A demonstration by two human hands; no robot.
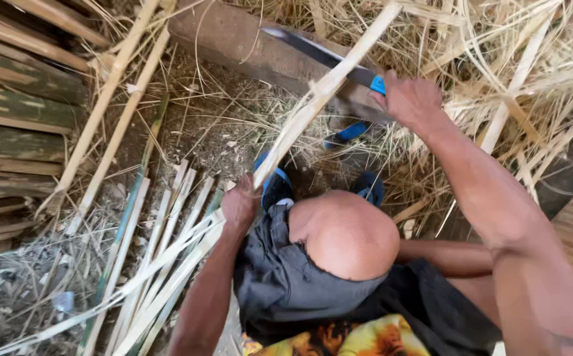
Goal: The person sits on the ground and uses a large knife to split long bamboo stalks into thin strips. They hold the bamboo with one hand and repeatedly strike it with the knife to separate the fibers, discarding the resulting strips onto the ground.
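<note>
Bamboo strip (313, 99): long, pale, likely light, springy and sharp-edged; it runs from your left hand (239, 206), closed around its lower end, up past your right hand (410, 99). Right hand clenches the blue-handled knife (326, 58), blade against the strip. Split slats (161, 264) lie beside your left hand; shavings (537, 59) beyond your right.

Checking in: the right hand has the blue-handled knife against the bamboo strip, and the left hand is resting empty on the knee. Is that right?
Not quite. The right hand does hold the blue-handled knife against the bamboo strip, but the left hand is not empty on the knee: the head view shows it gripping the strip's lower part.
</note>
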